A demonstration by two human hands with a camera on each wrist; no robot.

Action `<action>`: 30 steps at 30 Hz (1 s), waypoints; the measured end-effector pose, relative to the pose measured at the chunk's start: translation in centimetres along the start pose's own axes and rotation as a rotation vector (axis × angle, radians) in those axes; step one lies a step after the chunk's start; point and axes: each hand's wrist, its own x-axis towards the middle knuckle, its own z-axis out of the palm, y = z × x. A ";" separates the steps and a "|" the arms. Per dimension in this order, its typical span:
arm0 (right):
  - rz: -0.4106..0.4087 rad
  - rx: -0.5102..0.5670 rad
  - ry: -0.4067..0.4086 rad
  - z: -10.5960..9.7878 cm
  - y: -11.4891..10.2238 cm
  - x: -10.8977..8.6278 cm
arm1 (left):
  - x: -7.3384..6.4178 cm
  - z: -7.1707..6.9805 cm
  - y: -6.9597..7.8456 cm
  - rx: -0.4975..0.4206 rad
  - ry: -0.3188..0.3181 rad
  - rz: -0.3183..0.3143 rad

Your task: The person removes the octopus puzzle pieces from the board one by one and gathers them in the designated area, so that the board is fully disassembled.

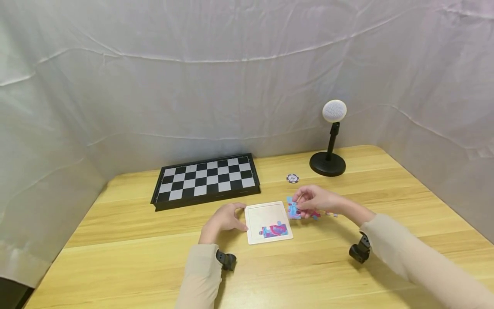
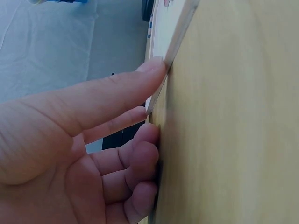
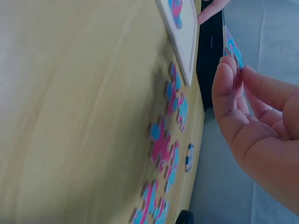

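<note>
My right hand (image 1: 314, 201) pinches a blue-and-pink jigsaw piece (image 3: 233, 49) between thumb and fingertips, raised above the table in the right wrist view. Just left of it lies a square white puzzle tray (image 1: 262, 214), with joined jigsaw pieces (image 1: 275, 230) in its lower right part. At the tray's left edge is my left hand (image 1: 224, 218). Its thumb (image 2: 152, 77) touches the edge and its index finger reaches the upper left corner; the other fingers bend loosely by the tabletop. Several loose jigsaw pieces (image 3: 161, 148) lie right of the tray, partly hidden by the right hand in the head view.
A black-framed chessboard (image 1: 206, 178) lies behind and left of the tray. Farther back are a poker chip (image 1: 292, 178) and a round white-headed stand on a black base (image 1: 327, 164). Pale cloth (image 1: 216, 98) hangs behind the wooden table (image 1: 154, 274).
</note>
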 end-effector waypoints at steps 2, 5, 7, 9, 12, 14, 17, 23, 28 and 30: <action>0.008 -0.012 0.001 -0.2 0.3 -0.3 | 0.0 0.0 0.0 0.001 0.002 0.005; 0.025 -0.018 -0.003 -0.3 0.7 -0.6 | 0.0 0.0 0.0 -0.001 0.006 0.010; 0.040 0.000 -0.008 -0.3 1.0 -0.7 | 0.0 0.0 0.0 0.000 0.010 0.011; 0.051 0.017 -0.017 -0.2 1.2 -0.8 | 0.0 0.1 -0.1 0.003 0.011 0.012; 0.059 0.026 -0.035 -0.1 1.5 -0.9 | 0.0 0.1 -0.1 0.005 0.012 0.007; 0.066 0.025 -0.042 0.0 1.6 -0.9 | 0.0 0.1 0.0 0.009 0.015 0.007; 0.074 0.026 -0.044 0.2 1.8 -1.0 | 0.1 0.0 0.0 0.002 0.014 -0.003; 0.088 0.031 -0.037 0.6 2.0 -1.0 | 0.1 -0.1 0.0 0.007 0.007 0.003; 0.088 0.018 -0.049 0.9 2.0 -1.0 | 0.0 -0.1 0.0 0.002 0.002 0.001; 0.087 0.011 -0.046 1.0 2.1 -1.1 | 0.0 0.0 0.0 0.002 0.003 0.002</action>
